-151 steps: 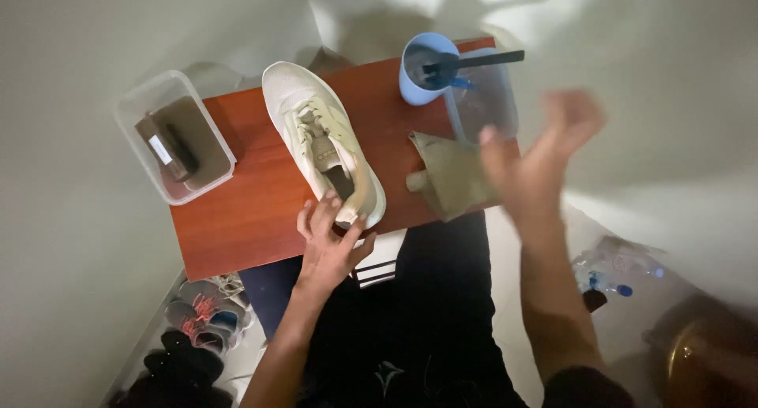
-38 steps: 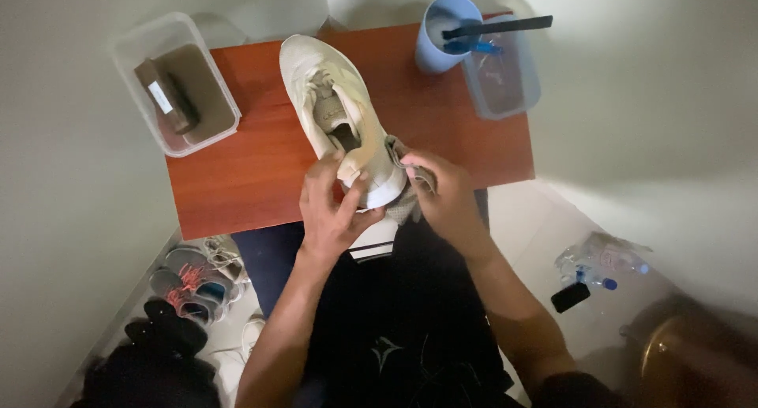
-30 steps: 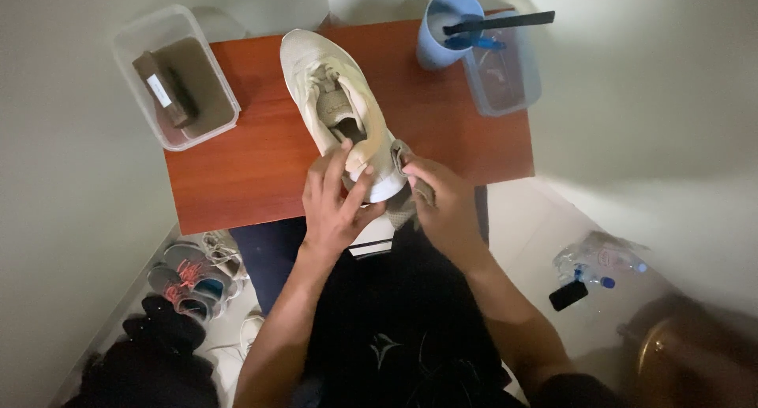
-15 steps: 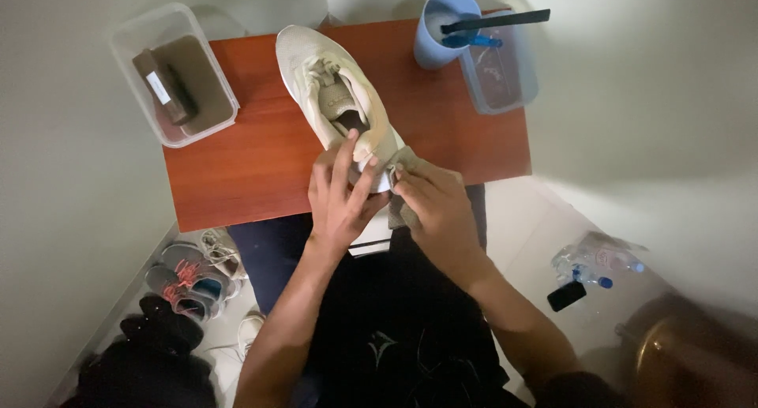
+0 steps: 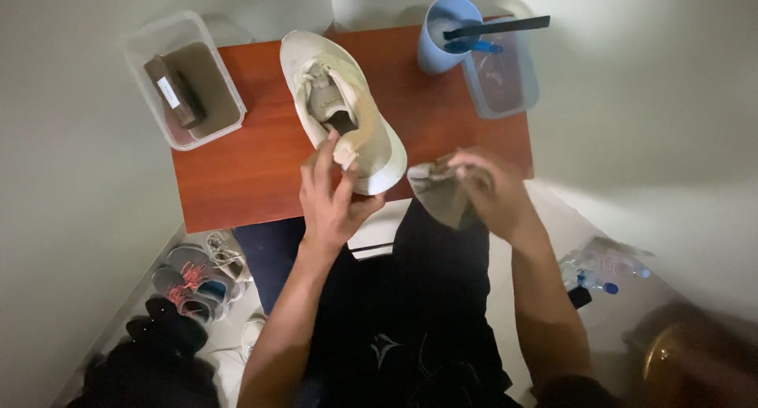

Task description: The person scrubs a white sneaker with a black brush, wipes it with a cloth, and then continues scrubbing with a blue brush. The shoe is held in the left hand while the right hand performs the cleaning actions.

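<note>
Hands first: the left hand (image 5: pixel 335 199) rests its fingers on the heel end of a pale sneaker (image 5: pixel 343 108), thumb and fingers spread over the rim rather than clamped tight, steadying it at the near edge of the counter (image 5: pixel 245 171). The right hand (image 5: pixel 489 187), a little apart to the right of the shoe, is closed on a crumpled grey cloth (image 5: pixel 438 191), gripped just off the counter's front edge and above the person's dark lap.

By the look of it, the step in hand is wiping the shoe: the cloth is bunched for use and the sneaker is held in place, toe pointing toward the top of the frame. A next move would call for bringing the cloth against the heel or side while the left hand keeps the shoe from sliding.

Containers: a clear plastic tub (image 5: pixel 150 49) at the upper left holds a dark brush-like block and a brown pad. A blue cup (image 5: pixel 446 33) at the upper centre holds a blue-handled tool, with a long dark handle lying across it. Beside it a second clear tub (image 5: pixel 517 88) holds something dark that is too dim to name. More shoes (image 5: pixel 189 278) lie on the floor at the lower left.
</note>
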